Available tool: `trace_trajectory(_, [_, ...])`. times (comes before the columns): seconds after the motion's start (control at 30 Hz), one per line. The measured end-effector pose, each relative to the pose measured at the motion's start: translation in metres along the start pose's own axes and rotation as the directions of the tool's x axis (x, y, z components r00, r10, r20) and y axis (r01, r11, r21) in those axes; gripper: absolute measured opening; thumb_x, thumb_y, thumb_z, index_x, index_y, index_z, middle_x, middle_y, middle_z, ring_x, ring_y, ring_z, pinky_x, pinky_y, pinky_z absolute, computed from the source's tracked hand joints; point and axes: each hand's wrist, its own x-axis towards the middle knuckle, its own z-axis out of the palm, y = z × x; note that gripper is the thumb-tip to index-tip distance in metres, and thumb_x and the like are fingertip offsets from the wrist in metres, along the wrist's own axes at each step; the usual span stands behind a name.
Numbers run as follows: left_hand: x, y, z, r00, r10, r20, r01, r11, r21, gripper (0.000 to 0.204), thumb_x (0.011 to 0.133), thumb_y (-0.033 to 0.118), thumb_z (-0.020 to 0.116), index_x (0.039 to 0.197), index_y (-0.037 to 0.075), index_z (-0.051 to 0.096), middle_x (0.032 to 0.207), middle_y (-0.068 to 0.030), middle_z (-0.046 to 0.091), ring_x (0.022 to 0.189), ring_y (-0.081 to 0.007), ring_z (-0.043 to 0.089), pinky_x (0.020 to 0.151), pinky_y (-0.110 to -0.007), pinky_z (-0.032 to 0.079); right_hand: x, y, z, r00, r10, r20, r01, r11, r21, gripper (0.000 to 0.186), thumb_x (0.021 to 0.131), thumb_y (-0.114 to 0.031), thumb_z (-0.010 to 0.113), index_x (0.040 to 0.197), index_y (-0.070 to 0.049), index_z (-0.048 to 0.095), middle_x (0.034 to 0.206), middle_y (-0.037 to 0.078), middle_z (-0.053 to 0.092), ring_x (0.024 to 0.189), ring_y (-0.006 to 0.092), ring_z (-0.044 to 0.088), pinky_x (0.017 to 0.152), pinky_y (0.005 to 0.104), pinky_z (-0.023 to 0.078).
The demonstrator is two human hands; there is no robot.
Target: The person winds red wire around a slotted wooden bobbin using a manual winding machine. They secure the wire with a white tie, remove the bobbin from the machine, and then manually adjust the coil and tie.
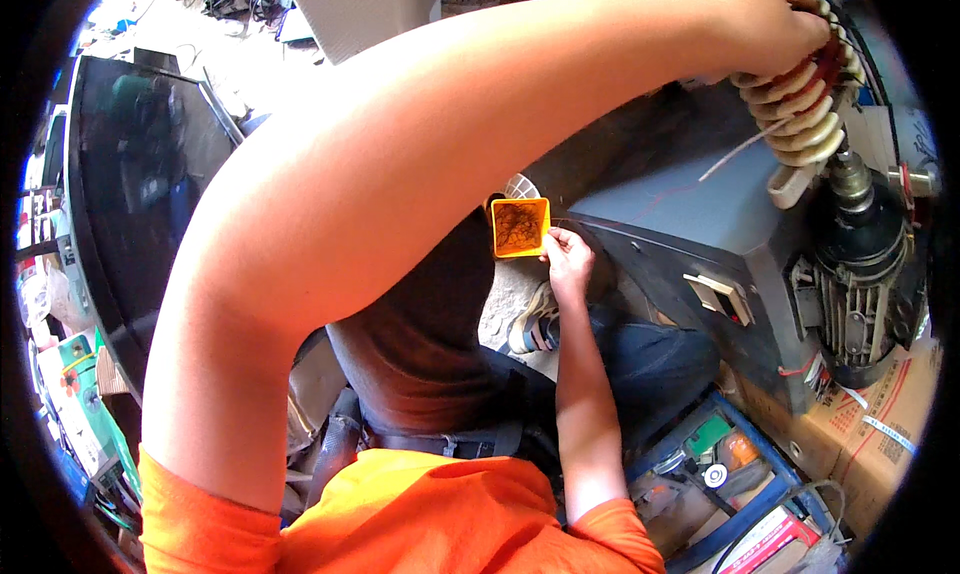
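Note:
My left arm stretches diagonally across the view, and my left hand (pixel 775 29) is closed on a stack of cream disc formers (pixel 800 129) with reddish wire, at the top right. The stack is mounted on a black motorised machine (pixel 855 254). In the middle, my right hand (pixel 568 259) grips a small square yellow container (pixel 518 224) with dark, tangled strands inside. My left fingertips are partly hidden by the formers. A thin pale rod or cord (pixel 740 149) slants down from the stack.
A dark grey cabinet (pixel 650 214) supports the machine. A black screen (pixel 130 194) stands at left beside piled parts. A blue crate of odds (pixel 645 474) and a cardboard box (pixel 890 414) are at lower right. My legs and shoe (pixel 530 319) are below.

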Motion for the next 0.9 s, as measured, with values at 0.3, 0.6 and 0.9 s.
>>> trace_trajectory(0.3, [0.014,-0.019,0.01,0.977,-0.206,0.052,0.198,0.972,0.125,0.048,0.088,0.04,0.061,0.12,0.003,0.061,0.103,-0.0178,0.068,0.091,-0.0216,0.067,0.082,-0.033,0.052,-0.067,-0.111,-0.05,0.812,-0.552,-0.188,0.503,0.826,-0.253,0.008,0.08,-0.001,0.067,0.082,-0.002,0.059,0.083,0.007,0.06,0.076,0.0105,0.057,0.066,0.0233,0.046])
trace_trajectory(0.6, [0.012,-0.019,0.004,0.999,0.05,0.001,-0.05,0.998,0.03,0.019,0.091,0.012,0.057,0.102,0.0,0.068,0.132,-0.0148,0.051,0.116,-0.0193,0.053,0.095,-0.03,0.044,-0.08,-0.35,-0.055,0.535,-0.827,-0.173,0.785,0.562,-0.26,0.006,0.087,-0.003,0.063,0.09,0.003,0.062,0.078,0.003,0.06,0.066,0.008,0.054,0.061,0.0215,0.044])
trace_trajectory(0.9, [0.015,-0.003,-0.008,0.954,0.081,0.287,-0.052,0.993,-0.107,0.021,0.085,0.028,0.068,0.091,0.009,0.074,0.127,-0.0116,0.057,0.124,-0.0251,0.045,0.105,-0.04,0.03,-0.041,-0.377,-0.05,0.452,-0.89,-0.068,0.803,0.438,-0.405,0.007,0.084,-0.004,0.067,0.088,0.001,0.065,0.08,0.009,0.062,0.068,0.0168,0.059,0.063,0.0289,0.048])
